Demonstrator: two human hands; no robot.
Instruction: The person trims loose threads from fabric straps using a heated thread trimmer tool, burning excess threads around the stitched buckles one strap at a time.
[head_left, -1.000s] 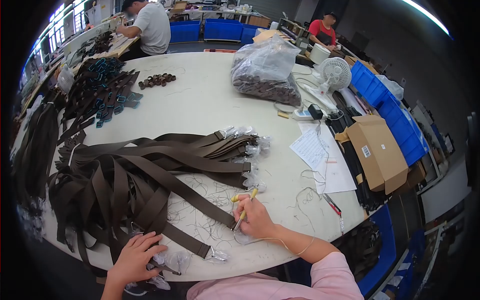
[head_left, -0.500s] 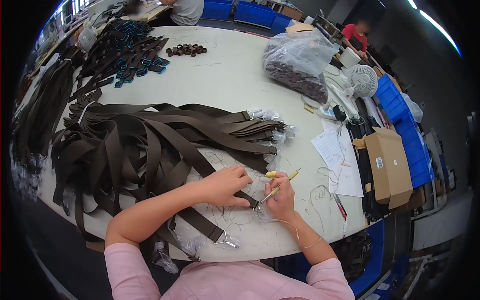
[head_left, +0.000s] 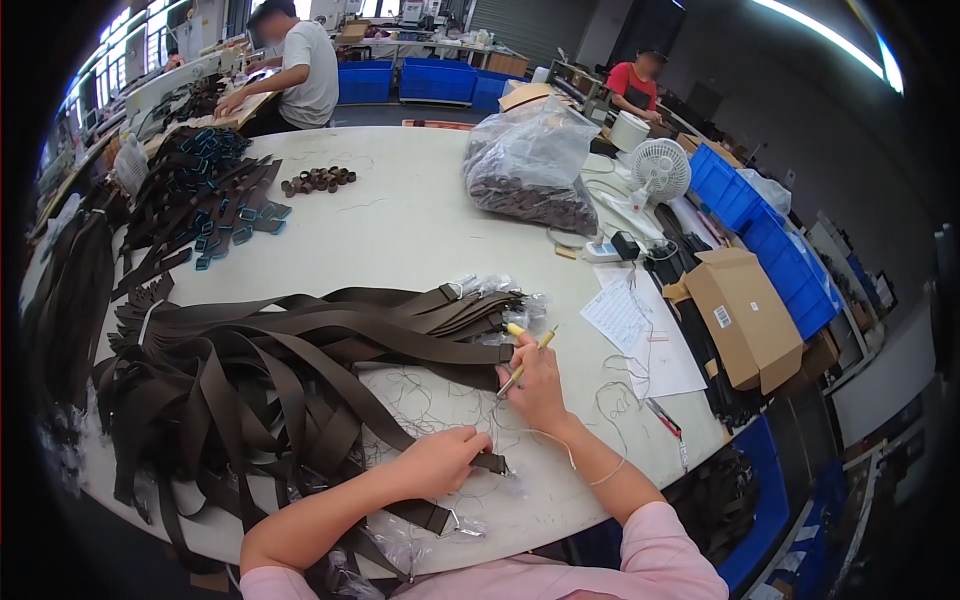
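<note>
My left hand [head_left: 445,462] pinches a dark brown webbing strap [head_left: 490,462] just behind its end, where a small metal buckle in clear plastic sticks out. My right hand [head_left: 538,385] grips a thin pen-like tool [head_left: 527,362] with a yellowish handle and a metal tip pointing down. Something yellow covers one fingertip of that hand, and a pale cord trails along its wrist. The right fingers are beside the buckle end of another strap; whether they touch it I cannot tell. Below my left hand lies one more strap end [head_left: 425,515] with a metal buckle.
A large bundle of straps [head_left: 230,385] covers the left of the white table [head_left: 400,220]. Farther back are blue-buckled straps [head_left: 205,215], small brown loops [head_left: 318,180] and a plastic bag [head_left: 530,165]. Papers [head_left: 640,325], a red cutter [head_left: 664,418], a cardboard box [head_left: 745,315] and a fan [head_left: 660,170] are rightward. Two people work beyond.
The view has tilted up. My right hand, with the tool, has moved away from the strap end in my left hand, up toward the bundle's buckle ends. The left hand keeps its strap.
</note>
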